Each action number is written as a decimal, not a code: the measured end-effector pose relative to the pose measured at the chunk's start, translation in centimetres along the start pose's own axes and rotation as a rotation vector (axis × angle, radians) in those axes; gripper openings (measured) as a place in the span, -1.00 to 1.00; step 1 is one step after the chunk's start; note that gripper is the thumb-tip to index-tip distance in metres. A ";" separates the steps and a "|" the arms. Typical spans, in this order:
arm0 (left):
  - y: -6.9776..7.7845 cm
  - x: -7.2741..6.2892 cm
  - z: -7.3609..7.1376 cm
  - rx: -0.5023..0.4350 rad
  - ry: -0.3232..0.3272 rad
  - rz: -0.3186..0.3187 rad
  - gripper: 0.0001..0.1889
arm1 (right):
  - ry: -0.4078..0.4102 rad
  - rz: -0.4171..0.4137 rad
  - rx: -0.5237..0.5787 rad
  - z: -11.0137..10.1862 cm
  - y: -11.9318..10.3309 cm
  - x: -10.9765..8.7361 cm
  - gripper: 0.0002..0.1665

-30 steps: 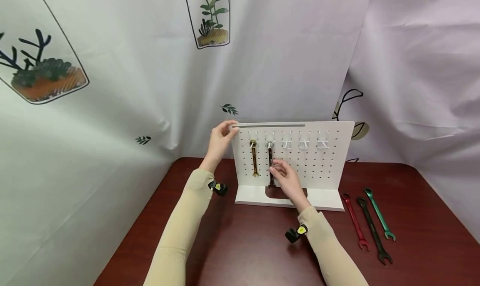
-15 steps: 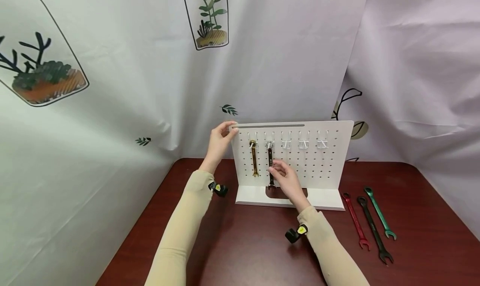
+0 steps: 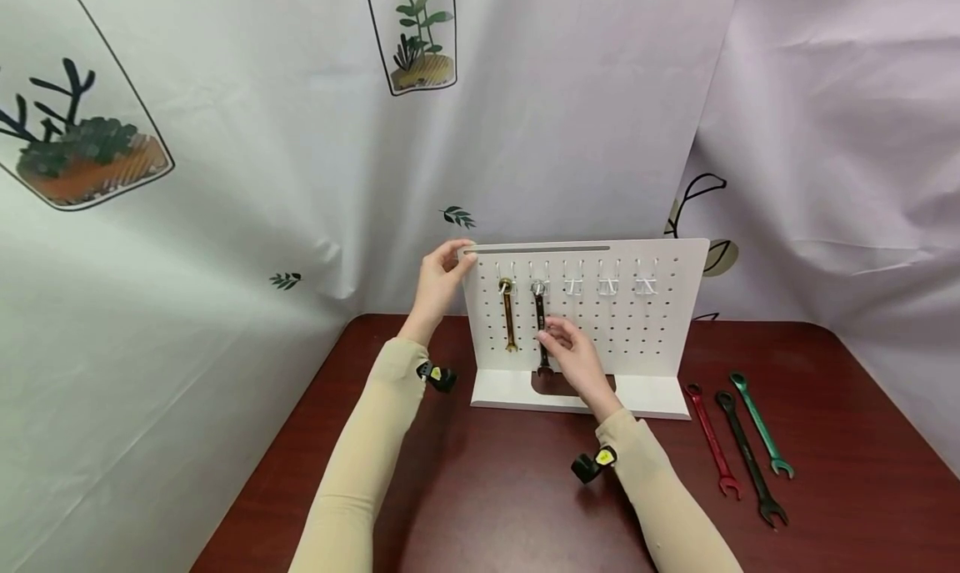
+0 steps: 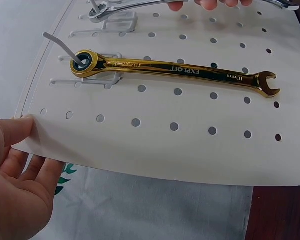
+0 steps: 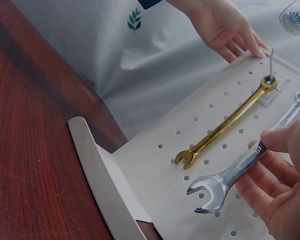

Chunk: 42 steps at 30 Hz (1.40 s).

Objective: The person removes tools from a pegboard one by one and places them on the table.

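Observation:
My left hand [image 3: 437, 285] grips the upper left corner of a white pegboard stand [image 4: 190, 157], thumb in front and fingers behind. My right hand [image 5: 287, 185] pinches the shaft of a silver combination wrench [image 5: 210, 192] between thumb and fingers. That wrench's ring end sits on a white hook, its open end pointing down in the head view. To its left a gold combination wrench [image 4: 175, 69], marked 10mm, hangs by its ring from another hook.
Three more white hooks [image 3: 608, 288] run along the board to the right. On the dark red table [image 3: 495, 506], right of the stand, lie a red wrench [image 3: 710, 439], a black wrench [image 3: 750, 464] and a green wrench [image 3: 761, 427]. A printed curtain hangs behind.
The silver wrench's ring end has shifted very slightly left, its shaft now tilting a little. Both hands keep their holds, and the other wrenches lie where they were.

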<state>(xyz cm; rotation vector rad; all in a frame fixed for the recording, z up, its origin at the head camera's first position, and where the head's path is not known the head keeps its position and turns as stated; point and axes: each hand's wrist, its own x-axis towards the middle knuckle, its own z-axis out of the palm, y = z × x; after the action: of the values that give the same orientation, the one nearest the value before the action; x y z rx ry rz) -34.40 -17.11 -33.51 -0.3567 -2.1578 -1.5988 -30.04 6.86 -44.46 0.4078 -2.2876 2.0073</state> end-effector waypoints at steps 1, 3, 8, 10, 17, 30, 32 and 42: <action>0.0 0.0 0.0 0.000 0.001 0.000 -0.67 | 0.000 0.000 -0.001 0.0 0.0 0.0 -0.50; 0.0 0.1 0.0 0.002 0.002 -0.001 -0.68 | 0.001 -0.002 -0.001 0.0 -0.1 0.0 -0.50; 0.1 0.0 0.0 -0.002 0.000 -0.004 -0.69 | 0.004 -0.004 -0.007 0.0 -0.3 -0.1 -0.49; 0.1 -0.1 0.0 -0.005 0.000 -0.006 -0.70 | 0.006 -0.004 -0.012 0.0 -0.3 -0.1 -0.50; 0.1 -0.1 0.0 -0.012 0.002 -0.011 -0.71 | 0.006 -0.007 -0.020 0.1 -0.5 -0.3 -0.52; 3.2 -1.2 0.1 0.019 -0.016 -0.037 -0.67 | -0.011 -0.017 -0.067 0.1 -4.8 -2.5 -0.57; 3.1 -1.2 0.1 0.027 -0.013 -0.044 -0.67 | -0.010 -0.010 -0.064 0.1 -3.8 -2.1 -0.56; 0.8 -0.2 0.1 -0.012 -0.013 -0.037 -0.65 | -0.011 -0.014 -0.036 -0.1 -0.6 -1.1 -0.47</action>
<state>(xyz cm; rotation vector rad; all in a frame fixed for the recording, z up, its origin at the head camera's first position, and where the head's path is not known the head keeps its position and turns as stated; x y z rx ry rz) -33.86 -16.78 -32.93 -0.3335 -2.1771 -1.6344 -28.87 7.04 -44.08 0.4322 -2.3168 1.9591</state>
